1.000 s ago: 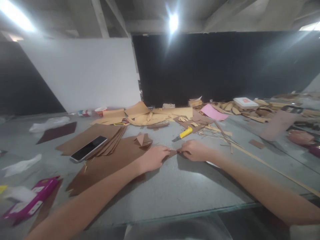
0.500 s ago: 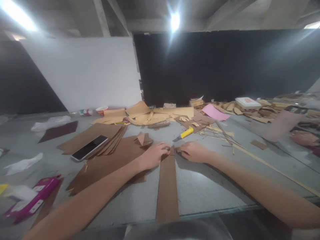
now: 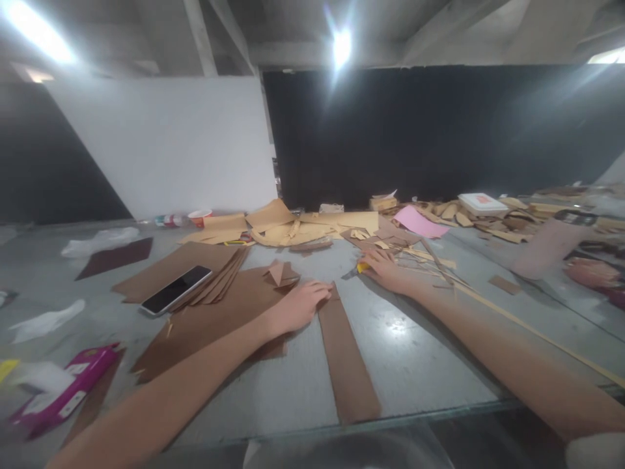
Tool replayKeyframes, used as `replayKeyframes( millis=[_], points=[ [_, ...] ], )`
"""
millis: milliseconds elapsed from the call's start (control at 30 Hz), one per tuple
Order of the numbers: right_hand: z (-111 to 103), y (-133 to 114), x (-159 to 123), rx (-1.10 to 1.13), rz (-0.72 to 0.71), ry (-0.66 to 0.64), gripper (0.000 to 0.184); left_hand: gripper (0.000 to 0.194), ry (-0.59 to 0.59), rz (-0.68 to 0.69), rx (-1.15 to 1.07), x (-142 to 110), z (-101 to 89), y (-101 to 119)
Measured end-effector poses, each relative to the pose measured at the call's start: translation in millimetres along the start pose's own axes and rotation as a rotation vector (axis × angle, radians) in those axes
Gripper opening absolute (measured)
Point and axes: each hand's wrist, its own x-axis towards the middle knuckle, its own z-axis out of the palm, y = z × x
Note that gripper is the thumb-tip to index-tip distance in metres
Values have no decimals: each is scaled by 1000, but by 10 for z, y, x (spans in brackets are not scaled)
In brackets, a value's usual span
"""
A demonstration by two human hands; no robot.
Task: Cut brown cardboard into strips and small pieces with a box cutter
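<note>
A long brown paper strip [image 3: 347, 355] lies unfolded on the grey table [image 3: 430, 352], running from the middle toward the near edge. My left hand [image 3: 297, 305] rests on the strip's far end with its fingers curled down, pinning it. My right hand [image 3: 385, 268] is stretched farther back, fingers laid over the yellow utility knife [image 3: 362, 266], of which only a small yellow part shows. Whether the fingers have closed round the knife cannot be made out. A large brown sheet [image 3: 215, 312] lies under my left forearm.
A phone [image 3: 176, 289] lies on stacked brown sheets at the left. Small folded brown pieces [image 3: 279, 273] sit beside my left hand. Tan paper scraps [image 3: 293, 228], a pink sheet [image 3: 418, 221] and a white box [image 3: 482, 204] crowd the back. A pink box [image 3: 63, 391] lies near left.
The folded strip has opened out toward the near edge and swung slightly. My right hand left the strip and moved back to the yellow knife. My left hand stayed on the strip's end.
</note>
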Motion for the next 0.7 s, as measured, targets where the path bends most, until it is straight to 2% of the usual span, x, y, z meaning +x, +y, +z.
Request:
replayKeyframes(
  millis=[133,333,433,600,700],
  points=[
    [6,49,17,-28,40,16,29,47,-17,-62,113,8,-73,36],
    [-130,103,7,45,251,119,39,48,-41,-213,180,-24,-88,74],
    [-192,99,-12,111,325,173,43,51,-44,-235,190,-39,-61,71],
    [-253,19,-45,165,351,222,48,44,-62,-159,213,-50,-44,128],
    [-264,-71,-55,176,341,211,46,38,-19,-227,154,-73,-42,194]
  ],
)
